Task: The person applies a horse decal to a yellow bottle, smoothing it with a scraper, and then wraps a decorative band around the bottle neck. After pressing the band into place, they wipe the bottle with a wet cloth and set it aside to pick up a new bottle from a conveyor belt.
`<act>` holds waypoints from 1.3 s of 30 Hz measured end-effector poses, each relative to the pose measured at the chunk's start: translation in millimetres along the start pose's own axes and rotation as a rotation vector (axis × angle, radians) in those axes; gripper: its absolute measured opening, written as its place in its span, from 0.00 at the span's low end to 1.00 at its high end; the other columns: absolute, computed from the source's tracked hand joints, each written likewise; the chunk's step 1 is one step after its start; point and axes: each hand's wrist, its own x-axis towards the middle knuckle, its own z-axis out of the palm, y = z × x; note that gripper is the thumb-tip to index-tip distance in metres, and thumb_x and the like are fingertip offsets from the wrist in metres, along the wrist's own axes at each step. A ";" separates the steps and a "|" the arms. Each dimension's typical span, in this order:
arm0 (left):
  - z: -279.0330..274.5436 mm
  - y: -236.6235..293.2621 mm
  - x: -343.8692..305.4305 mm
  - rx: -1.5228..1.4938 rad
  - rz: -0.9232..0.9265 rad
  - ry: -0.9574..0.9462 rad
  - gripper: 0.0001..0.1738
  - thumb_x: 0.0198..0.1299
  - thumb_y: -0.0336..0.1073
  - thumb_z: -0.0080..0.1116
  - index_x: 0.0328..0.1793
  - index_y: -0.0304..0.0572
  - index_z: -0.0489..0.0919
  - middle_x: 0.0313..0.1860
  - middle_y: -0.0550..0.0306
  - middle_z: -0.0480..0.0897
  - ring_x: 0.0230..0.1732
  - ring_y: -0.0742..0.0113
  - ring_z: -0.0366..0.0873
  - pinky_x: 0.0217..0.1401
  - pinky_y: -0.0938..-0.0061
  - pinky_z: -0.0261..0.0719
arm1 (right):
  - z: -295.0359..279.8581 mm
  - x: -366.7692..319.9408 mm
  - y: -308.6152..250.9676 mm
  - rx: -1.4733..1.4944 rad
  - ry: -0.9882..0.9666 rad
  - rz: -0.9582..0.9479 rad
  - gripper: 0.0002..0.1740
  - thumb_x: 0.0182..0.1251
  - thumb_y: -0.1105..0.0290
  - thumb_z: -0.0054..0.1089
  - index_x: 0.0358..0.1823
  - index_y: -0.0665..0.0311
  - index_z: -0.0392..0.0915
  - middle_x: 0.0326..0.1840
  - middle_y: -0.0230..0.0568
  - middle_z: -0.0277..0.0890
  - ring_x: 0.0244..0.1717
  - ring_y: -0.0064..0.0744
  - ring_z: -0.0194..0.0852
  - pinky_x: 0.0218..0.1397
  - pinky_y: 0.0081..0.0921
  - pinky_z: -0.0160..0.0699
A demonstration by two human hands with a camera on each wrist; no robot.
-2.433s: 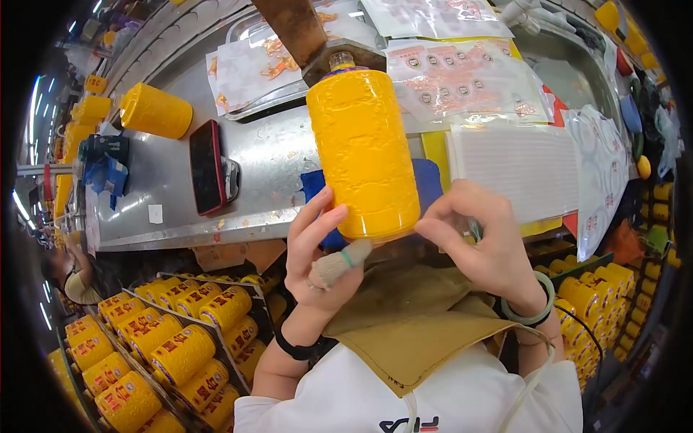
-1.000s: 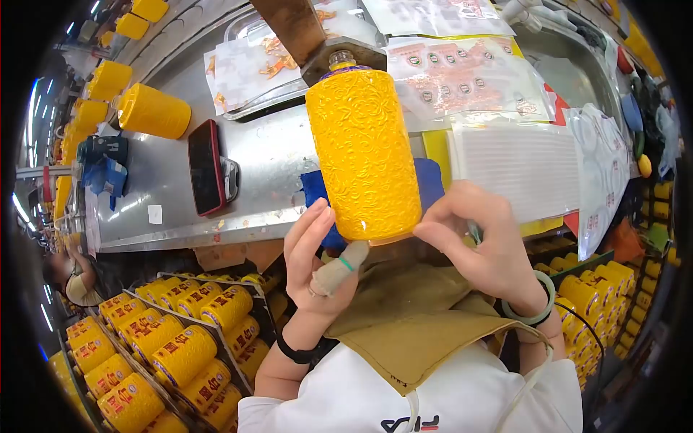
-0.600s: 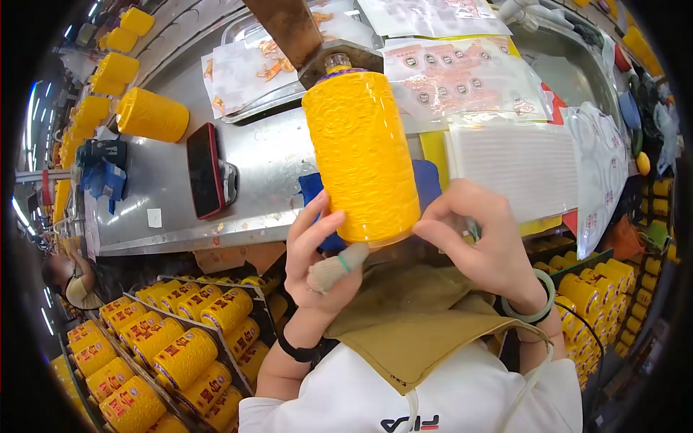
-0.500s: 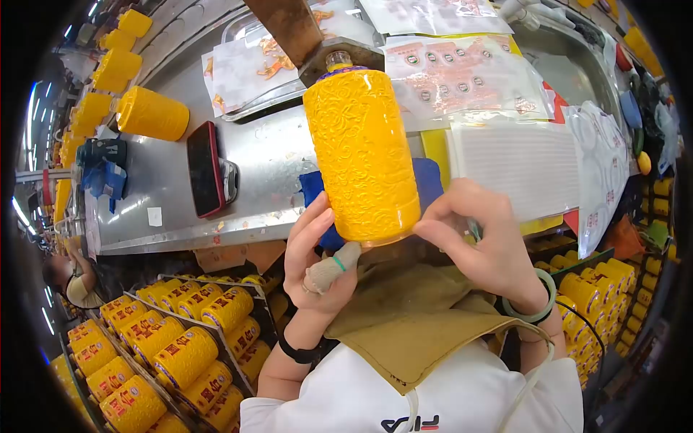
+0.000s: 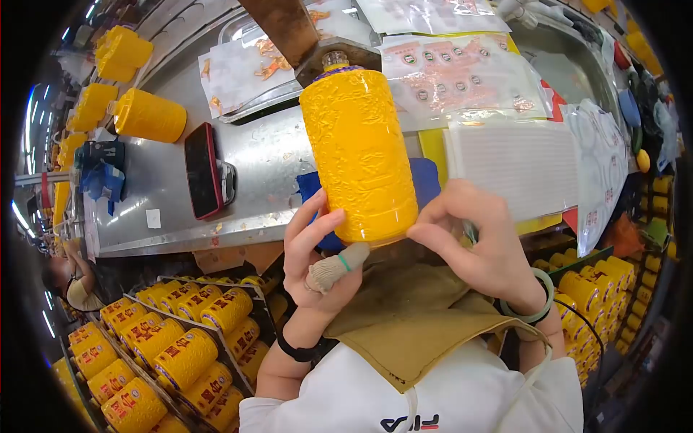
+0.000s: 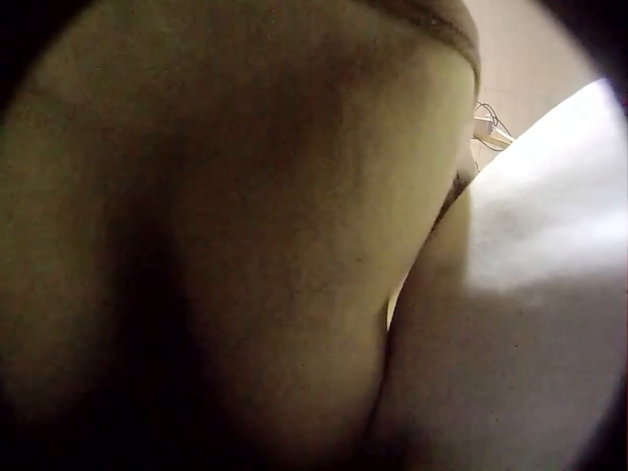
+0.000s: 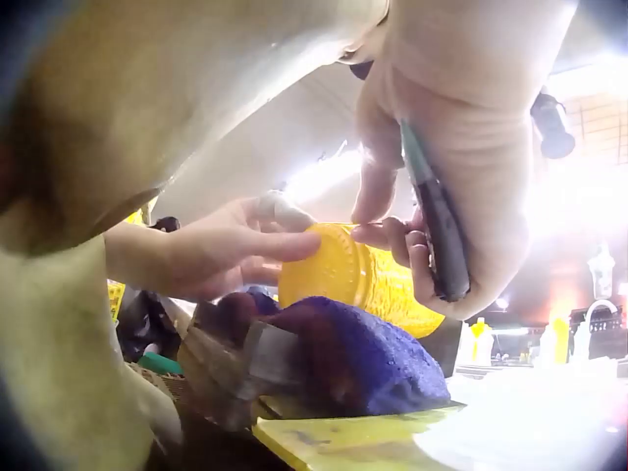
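Note:
A yellow embossed bottle [image 5: 357,155] lies lengthwise in front of me, its clear neck at a rusty metal bracket [image 5: 285,29] and its base toward me. Blue cloth [image 5: 427,180] shows beneath it. My left hand [image 5: 310,263] holds the base end, fingers along the left side and the cloth-capped thumb at the base rim. At the base's right edge, my right hand [image 5: 473,238] has thumb and index fingertips together. Curled in that hand is a slim dark tool with a green end [image 7: 446,235], seen in the right wrist view. The left wrist view shows mostly blurred skin.
A phone [image 5: 202,171] and another yellow bottle [image 5: 150,115] lie left on the metal table [image 5: 253,151]. Printed transfer sheets [image 5: 462,76] and a white ribbed stack [image 5: 512,169] lie right. Crates of yellow bottles [image 5: 184,357] stand below on both sides.
The bottle has turned about its long axis, so a different part of its relief faces up. My left fingers have shifted along its side; the right hand stays nearly still.

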 end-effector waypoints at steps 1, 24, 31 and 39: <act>-4.0 -5.9 1.0 0.064 0.118 -0.040 0.15 0.57 0.23 0.74 0.47 0.53 0.89 0.64 0.52 0.80 0.69 0.46 0.77 0.68 0.60 0.84 | 0.4 0.2 0.0 0.007 -0.003 -0.008 0.07 0.65 0.72 0.74 0.35 0.69 0.86 0.30 0.43 0.80 0.27 0.32 0.77 0.34 0.29 0.75; 0.3 12.1 10.0 0.472 0.536 -0.149 0.22 0.56 0.20 0.73 0.55 0.53 0.85 0.66 0.48 0.79 0.68 0.41 0.78 0.68 0.58 0.83 | -0.2 -1.1 4.5 -0.009 -0.003 -0.008 0.06 0.64 0.74 0.74 0.35 0.68 0.84 0.30 0.36 0.77 0.30 0.25 0.73 0.36 0.25 0.70; 5.3 3.9 5.5 0.169 0.261 -0.064 0.18 0.57 0.20 0.73 0.51 0.49 0.85 0.63 0.51 0.80 0.69 0.38 0.78 0.72 0.51 0.84 | 5.6 1.7 4.7 -0.003 0.025 -0.051 0.08 0.63 0.71 0.75 0.32 0.67 0.84 0.28 0.42 0.78 0.28 0.37 0.75 0.34 0.33 0.74; -0.9 -12.3 0.3 0.052 0.229 -0.075 0.17 0.61 0.20 0.71 0.56 0.36 0.83 0.66 0.43 0.78 0.71 0.38 0.77 0.73 0.53 0.83 | -0.5 1.0 5.7 0.026 0.047 0.019 0.08 0.65 0.72 0.74 0.34 0.68 0.82 0.30 0.41 0.79 0.29 0.35 0.75 0.36 0.33 0.75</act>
